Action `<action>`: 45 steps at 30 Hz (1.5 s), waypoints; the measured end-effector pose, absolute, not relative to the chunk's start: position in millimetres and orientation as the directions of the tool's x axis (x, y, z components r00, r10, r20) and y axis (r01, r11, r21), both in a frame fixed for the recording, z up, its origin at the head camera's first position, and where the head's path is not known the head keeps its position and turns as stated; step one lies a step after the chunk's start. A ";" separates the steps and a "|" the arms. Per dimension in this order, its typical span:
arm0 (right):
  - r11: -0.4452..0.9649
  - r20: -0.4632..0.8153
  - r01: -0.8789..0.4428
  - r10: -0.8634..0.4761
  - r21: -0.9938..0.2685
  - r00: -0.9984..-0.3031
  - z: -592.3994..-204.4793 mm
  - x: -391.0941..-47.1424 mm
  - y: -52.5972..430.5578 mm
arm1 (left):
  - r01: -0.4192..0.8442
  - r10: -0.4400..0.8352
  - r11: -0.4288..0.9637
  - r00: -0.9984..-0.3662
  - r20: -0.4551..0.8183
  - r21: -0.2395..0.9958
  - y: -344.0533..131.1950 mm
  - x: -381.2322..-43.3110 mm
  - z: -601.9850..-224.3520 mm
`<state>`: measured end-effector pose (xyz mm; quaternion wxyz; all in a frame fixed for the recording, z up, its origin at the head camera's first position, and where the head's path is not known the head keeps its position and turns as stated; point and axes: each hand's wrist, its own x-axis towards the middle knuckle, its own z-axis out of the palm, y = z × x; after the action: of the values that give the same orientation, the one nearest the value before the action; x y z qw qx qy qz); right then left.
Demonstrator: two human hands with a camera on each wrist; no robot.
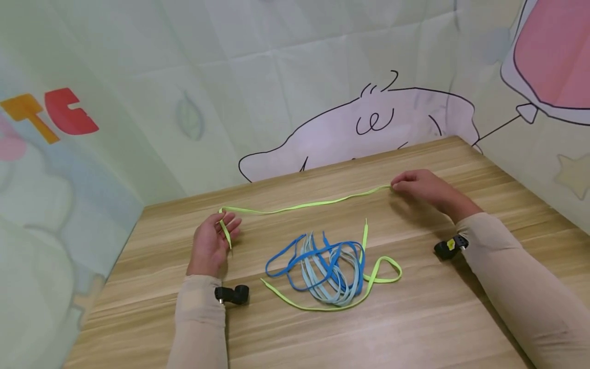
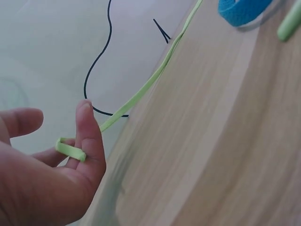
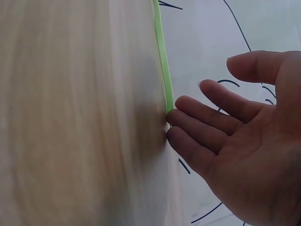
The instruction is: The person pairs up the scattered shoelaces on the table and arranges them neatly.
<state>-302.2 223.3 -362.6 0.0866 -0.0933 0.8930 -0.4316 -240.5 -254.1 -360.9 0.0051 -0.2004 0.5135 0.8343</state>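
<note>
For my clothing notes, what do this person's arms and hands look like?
Long beige fabric sleeves cover both arms. Each wrist bears a small black rounded device, the right one with a yellow mark. The left hand and right hand are bare.

The laces look matt woven cloth, the table smooth wood.

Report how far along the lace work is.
Apparently done: one green lace lies clear of the rest. In hand: it spans left grip to right grip, one end hanging from the left. Apparently remaining: the other green lace, blue strands and pale strands, lying together on the table.
</note>
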 end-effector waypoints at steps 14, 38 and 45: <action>0.747 -0.073 -0.307 -0.428 -0.590 -0.901 -366.5 -297.8 214.1 | -0.178 -0.257 -0.517 -0.901 -0.350 0.837 -257.0 -238.7 -359.0; 0.862 -0.090 -0.224 -0.294 -0.454 -0.951 -359.8 -298.7 227.4 | -0.259 -0.366 -0.402 -0.834 -0.413 0.878 -265.4 -236.2 -362.8; 0.872 -0.105 -0.203 -0.275 -0.446 -0.956 -357.1 -297.7 234.8 | -0.248 -0.380 -0.410 -0.828 -0.411 0.878 -269.5 -235.2 -361.7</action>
<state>-297.7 234.8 -357.1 0.0826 -0.1240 0.9639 -0.2206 -235.2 -269.5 -361.7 -0.0421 -0.2898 0.5416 0.7880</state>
